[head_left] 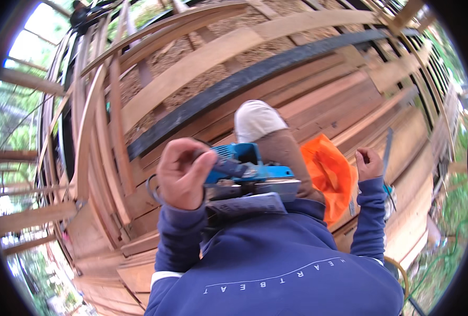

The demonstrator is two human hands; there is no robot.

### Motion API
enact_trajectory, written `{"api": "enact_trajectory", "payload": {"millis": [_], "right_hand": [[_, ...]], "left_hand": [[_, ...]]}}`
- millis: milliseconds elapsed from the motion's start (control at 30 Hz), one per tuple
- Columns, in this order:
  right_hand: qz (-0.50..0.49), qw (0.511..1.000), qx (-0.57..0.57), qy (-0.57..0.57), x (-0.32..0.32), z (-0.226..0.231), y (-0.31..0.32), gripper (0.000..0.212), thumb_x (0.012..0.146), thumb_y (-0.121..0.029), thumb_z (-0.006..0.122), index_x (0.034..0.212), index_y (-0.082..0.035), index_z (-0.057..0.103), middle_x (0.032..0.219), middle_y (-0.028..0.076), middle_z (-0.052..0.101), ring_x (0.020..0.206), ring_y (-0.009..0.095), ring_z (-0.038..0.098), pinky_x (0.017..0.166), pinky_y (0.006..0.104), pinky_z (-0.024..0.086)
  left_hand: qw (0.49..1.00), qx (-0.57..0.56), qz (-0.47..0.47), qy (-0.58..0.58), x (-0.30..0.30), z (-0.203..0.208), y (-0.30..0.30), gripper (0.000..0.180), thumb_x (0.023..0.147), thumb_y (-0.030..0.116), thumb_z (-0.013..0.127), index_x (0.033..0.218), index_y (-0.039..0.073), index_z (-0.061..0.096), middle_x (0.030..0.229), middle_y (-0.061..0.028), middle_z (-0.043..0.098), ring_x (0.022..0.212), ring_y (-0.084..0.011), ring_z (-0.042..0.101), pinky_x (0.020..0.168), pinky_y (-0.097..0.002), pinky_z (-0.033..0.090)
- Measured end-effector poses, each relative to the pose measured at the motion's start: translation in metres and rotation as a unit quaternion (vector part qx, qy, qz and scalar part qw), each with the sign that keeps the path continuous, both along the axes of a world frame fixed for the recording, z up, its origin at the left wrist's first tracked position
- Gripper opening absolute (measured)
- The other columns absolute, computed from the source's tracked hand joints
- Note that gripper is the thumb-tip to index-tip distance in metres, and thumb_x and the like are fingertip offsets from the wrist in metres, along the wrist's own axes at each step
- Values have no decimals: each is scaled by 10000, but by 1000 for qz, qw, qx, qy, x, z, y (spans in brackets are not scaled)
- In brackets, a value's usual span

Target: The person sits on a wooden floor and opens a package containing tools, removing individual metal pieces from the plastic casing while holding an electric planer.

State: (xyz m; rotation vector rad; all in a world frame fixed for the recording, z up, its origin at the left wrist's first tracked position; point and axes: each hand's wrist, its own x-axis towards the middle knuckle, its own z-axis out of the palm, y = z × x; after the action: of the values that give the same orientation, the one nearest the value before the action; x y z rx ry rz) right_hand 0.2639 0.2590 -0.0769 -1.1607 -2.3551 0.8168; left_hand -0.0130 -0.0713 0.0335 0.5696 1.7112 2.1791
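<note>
A blue power tool (pixel 273 173), seemingly an electric hand planer with a flat metal base, lies on its side against my lap. My left hand (pixel 184 171) is beside its dark end, thumb and fingers pinched together; what they hold is hidden. A printed white sheet (pixel 252 204) sits under the tool, close to my sweatshirt. To the right my right hand (pixel 369 164) is closed with curled fingers, and I cannot make out anything in it. It is nearest to a thin grey metal strip (pixel 388 149) and an orange cloth (pixel 328 174).
Reddish wooden planks (pixel 328 105) lie stacked beneath and ahead of my bent knee (pixel 260 118). A dark beam (pixel 234 81) crosses in front. Long pale boards (pixel 207 52) and leaning slats (pixel 94 131) stand farther off and left. Greenery with a green hose (pixel 449 253) shows at right.
</note>
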Motion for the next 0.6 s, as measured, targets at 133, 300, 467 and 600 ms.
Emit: {"api": "enact_trajectory", "payload": {"millis": [133, 300, 467, 600], "right_hand": [[235, 949, -89, 191, -109, 87, -73, 134, 860, -67, 655, 963, 19, 659, 865, 100, 653, 815, 165, 624, 752, 279, 489], [356, 846, -342, 200, -173, 119, -139, 175, 859, -86, 679, 998, 19, 665, 892, 81, 658, 827, 135, 613, 741, 271, 484], [415, 841, -325, 122, -192, 114, -160, 173, 872, -85, 682, 998, 33, 670, 866, 68, 674, 793, 105, 609, 723, 248, 488], [363, 830, -407, 112, -189, 103, -158, 168, 888, -79, 673, 1000, 46, 664, 866, 59, 683, 785, 97, 612, 726, 241, 495]], "left_hand": [[999, -16, -14, -31, 7, 9, 3, 275, 820, -50, 717, 1049, -4, 572, 864, -69, 652, 780, -80, 614, 700, -189, 493], [996, -52, -22, -67, 6, 11, 1, 305, 821, 4, 743, 1084, 11, 588, 856, -73, 671, 759, -67, 625, 673, -181, 498], [994, -74, -36, -69, -3, 5, -6, 245, 863, 52, 714, 1076, -6, 607, 871, -78, 685, 787, -78, 636, 682, -190, 507], [993, -66, -21, -99, -7, 1, -9, 216, 915, 44, 630, 1114, -37, 607, 944, -120, 693, 864, -160, 675, 775, -264, 557]]}}
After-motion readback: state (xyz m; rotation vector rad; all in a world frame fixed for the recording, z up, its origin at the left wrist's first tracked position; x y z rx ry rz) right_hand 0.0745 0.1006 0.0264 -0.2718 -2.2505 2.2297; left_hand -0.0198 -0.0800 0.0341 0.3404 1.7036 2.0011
